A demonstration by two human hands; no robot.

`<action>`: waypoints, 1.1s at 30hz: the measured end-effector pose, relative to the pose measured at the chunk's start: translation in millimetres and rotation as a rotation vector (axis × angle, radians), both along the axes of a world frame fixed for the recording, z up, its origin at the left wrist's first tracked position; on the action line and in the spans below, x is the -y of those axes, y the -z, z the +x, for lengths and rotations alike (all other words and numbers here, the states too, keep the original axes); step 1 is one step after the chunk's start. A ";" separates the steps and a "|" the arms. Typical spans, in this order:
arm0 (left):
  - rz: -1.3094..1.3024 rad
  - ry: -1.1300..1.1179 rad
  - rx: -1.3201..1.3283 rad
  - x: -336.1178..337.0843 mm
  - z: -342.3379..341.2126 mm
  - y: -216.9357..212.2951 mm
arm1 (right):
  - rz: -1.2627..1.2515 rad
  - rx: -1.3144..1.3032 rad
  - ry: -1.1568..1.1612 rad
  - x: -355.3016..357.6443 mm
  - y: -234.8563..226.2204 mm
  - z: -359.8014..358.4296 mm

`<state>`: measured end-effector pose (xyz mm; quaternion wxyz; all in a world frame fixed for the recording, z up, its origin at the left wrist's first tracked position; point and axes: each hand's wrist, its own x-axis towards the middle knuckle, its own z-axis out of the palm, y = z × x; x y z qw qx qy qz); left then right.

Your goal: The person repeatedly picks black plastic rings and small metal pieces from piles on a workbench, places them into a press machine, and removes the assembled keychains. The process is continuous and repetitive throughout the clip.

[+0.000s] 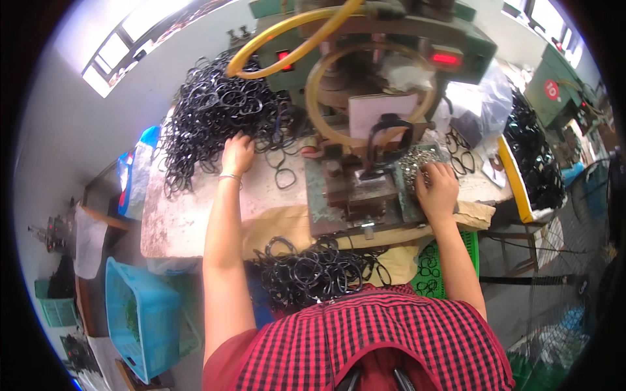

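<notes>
My left hand reaches forward into a big heap of thin black rings on the worn bench top, its fingers curled among the rings. My right hand rests with bent fingers on a small pile of shiny metal pieces beside the green press machine. One black ring stands upright in the machine's fixture between my hands. Whether either hand holds a piece is hidden by the fingers.
A second heap of black rings lies in my lap area below the bench. A blue plastic crate stands at the lower left, a green basket by my right elbow. More black rings fill a yellow-edged bin on the right. A yellow hose loops over the machine.
</notes>
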<state>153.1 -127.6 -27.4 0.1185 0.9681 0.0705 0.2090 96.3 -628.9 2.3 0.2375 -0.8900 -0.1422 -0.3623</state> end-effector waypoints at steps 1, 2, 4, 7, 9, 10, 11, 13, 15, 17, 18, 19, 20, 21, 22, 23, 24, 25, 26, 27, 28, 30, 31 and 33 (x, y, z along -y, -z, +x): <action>0.060 0.014 0.045 -3.6 9.6 18.5 | 0.001 -0.037 0.024 1.1 1.6 3.5; 0.097 -0.011 0.074 1.5 11.9 23.2 | -0.012 -0.017 0.027 2.4 0.0 4.8; 0.015 0.003 0.100 10.4 10.8 28.2 | 0.050 -0.020 0.034 8.7 3.0 0.4; -0.080 0.110 0.020 27.3 -17.9 10.5 | 0.095 -0.020 0.048 18.8 4.1 -14.2; -0.069 0.112 -0.033 39.0 -41.5 -7.7 | 0.153 -0.051 0.071 21.5 -4.5 -33.0; -0.061 0.106 -0.058 40.8 -53.0 -12.3 | 0.186 -0.067 0.076 21.7 -4.8 -39.3; -0.061 0.120 -0.070 42.0 -60.6 -12.2 | 0.202 -0.084 0.118 25.8 -0.1 -42.3; -0.063 0.120 -0.165 48.3 -79.3 -18.3 | 0.253 -0.149 0.086 24.5 1.4 -38.8; 0.100 0.134 -0.086 68.7 -99.0 -20.5 | 0.524 -0.400 0.051 18.9 -8.2 -33.9; 0.106 0.087 0.039 93.6 -108.7 -28.8 | 0.709 -0.526 -0.076 8.9 -30.5 -27.7; 0.109 0.060 0.103 104.6 -112.0 -33.7 | 0.801 -0.586 -0.144 2.0 -39.2 -23.9; 0.093 0.057 0.140 114.2 -114.4 -37.4 | 0.827 -0.558 -0.218 -7.7 -45.0 -20.7; 0.045 0.052 0.233 118.2 -115.1 -34.8 | 0.851 -0.532 -0.301 -20.0 -50.9 -17.3; -0.004 0.048 0.325 120.7 -114.4 -28.8 | 0.873 -0.505 -0.383 -33.2 -57.9 -17.2; -0.050 0.036 0.418 121.8 -115.8 -25.6 | 0.780 -0.494 -0.361 -48.3 -73.9 -24.6; -0.223 0.019 0.418 125.7 -117.8 -26.9 | 0.755 -0.427 -0.380 -56.5 -67.4 -26.0; -0.328 0.018 0.450 130.0 -117.0 -32.4 | 0.729 -0.359 -0.398 -63.5 -60.9 -26.7; -0.432 0.009 0.473 135.4 -120.4 -42.7 | 0.852 -0.411 -0.452 -72.2 -59.2 -28.9; -0.540 0.004 0.492 145.0 -123.5 -56.6 | 0.975 -0.460 -0.498 -79.1 -57.1 -31.2; -0.887 0.074 0.524 166.3 -127.5 -88.4 | 1.100 -0.496 -0.539 -83.0 -55.5 -31.5; -1.237 0.486 0.543 173.3 -135.4 -117.5 | 1.236 -0.540 -0.580 -87.9 -57.0 -32.7; -1.104 0.789 0.710 205.9 -133.6 -155.1 | 1.489 -0.627 -0.668 -96.5 -60.6 -35.1; -1.023 0.742 0.706 206.3 -122.2 -157.6 | 1.519 -0.664 -0.677 -99.0 -64.3 -37.2; -1.049 0.710 0.699 201.7 -116.4 -160.7 | 1.523 -0.663 -0.679 -105.5 -66.7 -41.5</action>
